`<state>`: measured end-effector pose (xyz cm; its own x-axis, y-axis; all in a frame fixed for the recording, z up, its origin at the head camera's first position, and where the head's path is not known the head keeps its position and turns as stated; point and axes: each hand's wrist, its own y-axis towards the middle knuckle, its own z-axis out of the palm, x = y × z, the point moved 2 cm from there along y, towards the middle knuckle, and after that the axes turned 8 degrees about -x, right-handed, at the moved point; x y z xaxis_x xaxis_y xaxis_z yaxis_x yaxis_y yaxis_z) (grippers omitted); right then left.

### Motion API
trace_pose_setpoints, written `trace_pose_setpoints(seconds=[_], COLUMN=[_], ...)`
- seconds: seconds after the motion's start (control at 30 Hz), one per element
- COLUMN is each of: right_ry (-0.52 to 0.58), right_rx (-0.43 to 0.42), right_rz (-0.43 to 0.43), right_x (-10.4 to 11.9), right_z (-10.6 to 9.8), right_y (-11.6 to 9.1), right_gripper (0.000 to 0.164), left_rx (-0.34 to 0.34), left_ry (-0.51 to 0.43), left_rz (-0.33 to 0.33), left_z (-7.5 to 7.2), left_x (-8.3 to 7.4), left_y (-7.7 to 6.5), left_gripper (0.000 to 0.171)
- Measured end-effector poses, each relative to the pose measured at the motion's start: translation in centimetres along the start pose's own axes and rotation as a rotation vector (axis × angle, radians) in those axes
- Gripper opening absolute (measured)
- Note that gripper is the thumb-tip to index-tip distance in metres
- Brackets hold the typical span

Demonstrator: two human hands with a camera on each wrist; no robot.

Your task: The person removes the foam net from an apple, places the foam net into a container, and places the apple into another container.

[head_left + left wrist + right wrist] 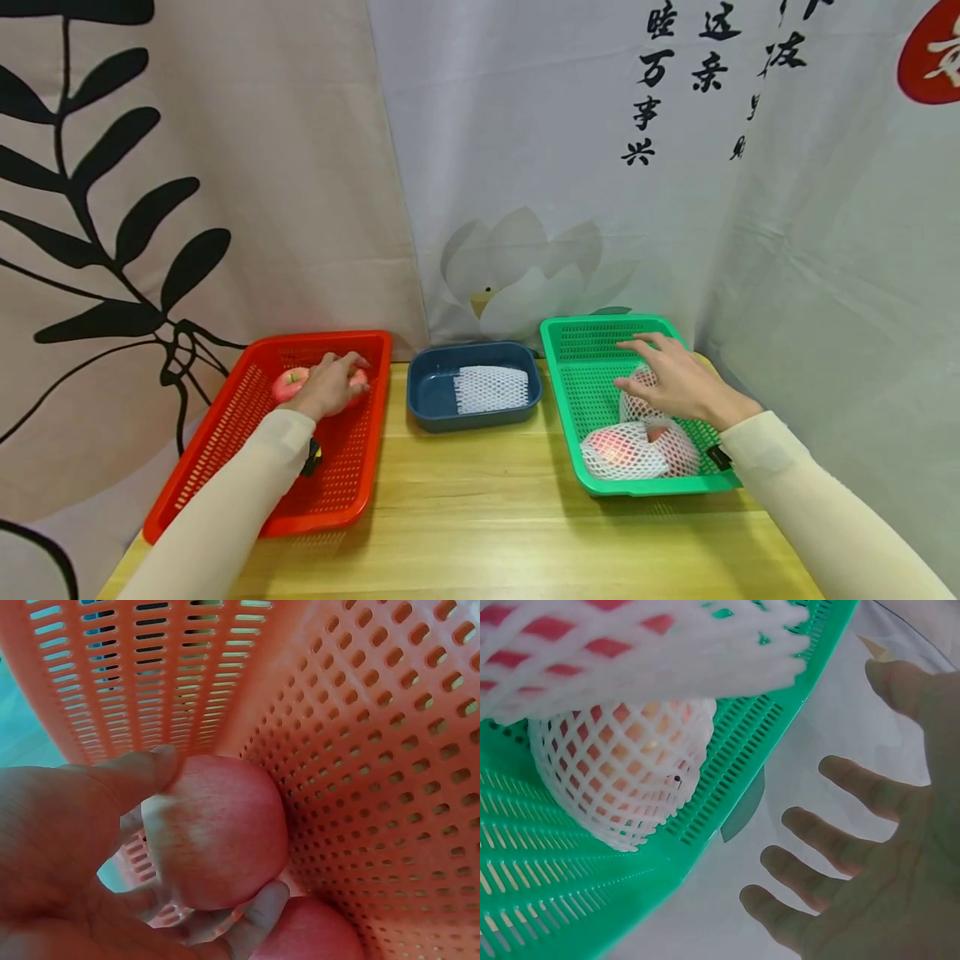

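In the red basket (345,492), my left hand (328,387) has its thumb and fingers curled around a red apple (217,832). A second apple (288,384) lies beside it, partly covered by the held one in the left wrist view. Over the green basket (566,392), my right hand (678,379) is held with its fingers spread, holding nothing. Below that hand are apples in white foam nets, among them a netted apple (615,450) at the front and another netted apple (622,769) seen in the right wrist view.
Between the two baskets stands a blue tray (431,392) with a flat white foam net (491,389) lying in it. All three containers are on a wooden table (480,517). A printed cloth (525,167) hangs behind them.
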<state>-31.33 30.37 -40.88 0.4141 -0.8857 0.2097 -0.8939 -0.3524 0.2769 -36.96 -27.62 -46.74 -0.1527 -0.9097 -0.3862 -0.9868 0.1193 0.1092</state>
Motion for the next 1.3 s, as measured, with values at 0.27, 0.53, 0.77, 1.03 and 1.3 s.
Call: trace_pose_setpoints(seconds=[0.27,0.53,0.77,1.03,1.3], right_ry=[-0.015,0.022,0.033,0.026,0.062], right_rx=[0.012,0.029,0.054,0.079,0.095], right_rz=[0.009,0.053,0.082,0.100,0.117], right_x=[-0.4,-0.6,-0.7,-1.0,-1.1], right_z=[-0.1,-0.2,-0.1,0.4,0.7], right_y=[0.1,0.3,0.4,0.6,0.5], right_gripper=[0.071,0.076,0.083,0.086,0.088], left_rx=[-0.043,-0.011,-0.068,-0.101,-0.129], left_ry=[0.016,-0.037,-0.058,-0.061,-0.033], left_rz=[-0.041,-0.098,-0.081,-0.008,0.024], left_z=[-0.6,-2.7,-3.4,-3.4,-3.4], left_x=[-0.6,-2.5,-4.5,-7.5,-9.8], left_y=[-0.4,-1.3,-1.9,-3.3,-4.3], left_gripper=[0.056,0.067,0.067,0.065,0.062])
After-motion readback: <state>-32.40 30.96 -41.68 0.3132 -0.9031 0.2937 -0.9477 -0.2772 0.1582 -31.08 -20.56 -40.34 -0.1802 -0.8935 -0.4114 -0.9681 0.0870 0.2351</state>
